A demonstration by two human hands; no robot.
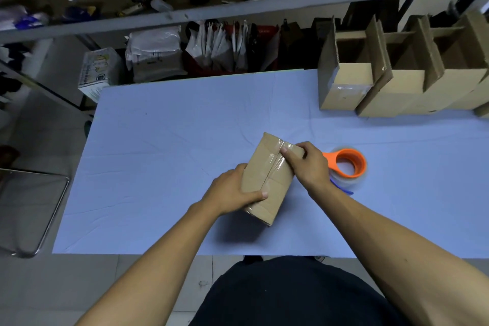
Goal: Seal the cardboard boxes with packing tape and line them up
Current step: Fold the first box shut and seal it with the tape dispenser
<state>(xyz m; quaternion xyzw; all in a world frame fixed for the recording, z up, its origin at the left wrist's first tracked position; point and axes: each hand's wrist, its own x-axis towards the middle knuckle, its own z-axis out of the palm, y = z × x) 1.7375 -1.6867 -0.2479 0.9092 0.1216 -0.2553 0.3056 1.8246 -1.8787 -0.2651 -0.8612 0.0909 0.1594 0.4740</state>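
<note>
Dim, wide-angle bowed edges; blurred shelf clutter; soft shadows.

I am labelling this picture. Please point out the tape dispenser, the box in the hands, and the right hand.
tape dispenser (357, 164): head view, orange ring.
box (275, 188): head view, top flap.
right hand (309, 164): head view, back of the hand.

- The cardboard box (267, 180) under the hands is plain tan, with a glossy strip of clear tape (277, 160) along its seam.
- The tape dispenser (346, 164) is bright orange, with a blue part below it.
- The table cover (172, 140) is pale blue, unpatterned.
- The open boxes (397, 79) at the far right are the same tan.
- The person's garment (291, 296) is black.
</note>
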